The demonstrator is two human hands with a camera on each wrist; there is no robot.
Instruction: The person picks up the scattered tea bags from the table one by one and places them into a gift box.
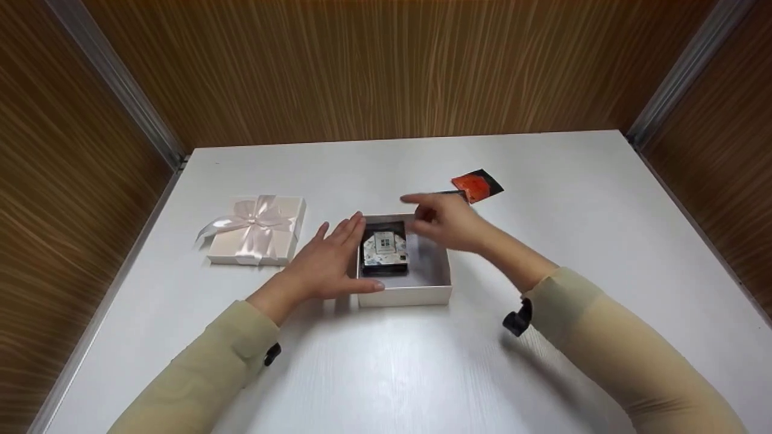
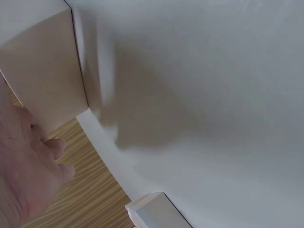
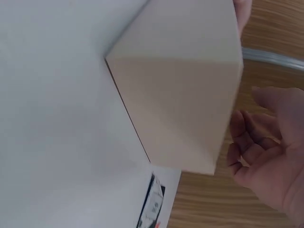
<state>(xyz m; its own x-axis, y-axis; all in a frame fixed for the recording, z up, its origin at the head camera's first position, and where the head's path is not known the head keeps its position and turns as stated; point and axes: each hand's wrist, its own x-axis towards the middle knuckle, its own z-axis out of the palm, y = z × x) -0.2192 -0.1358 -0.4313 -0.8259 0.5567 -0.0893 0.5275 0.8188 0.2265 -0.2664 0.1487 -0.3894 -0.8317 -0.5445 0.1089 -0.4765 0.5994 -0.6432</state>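
Note:
A white open box (image 1: 422,296) stands in the middle of the table. A stack of small black-edged packets (image 1: 385,256) with a pale floral print lies in its left half; the right half of its grey floor is bare. My left hand (image 1: 325,260) rests along the box's left wall, fingers straight, thumb on the front rim. Over the box's right side hovers my right hand (image 1: 455,222), its index finger extended and the others loosely curled, with nothing visible in it. The right wrist view shows the right hand (image 3: 273,152) beside the box's outer wall (image 3: 175,109).
A cream lid (image 1: 286,244) tied with a pale pink satin ribbon (image 1: 256,222) lies to the left of the box. Behind the right hand are a red-and-black packet (image 1: 473,185) and another dark-edged packet (image 1: 459,194), partly hidden. Wood-grain panels (image 1: 374,72) border the white table (image 1: 392,374).

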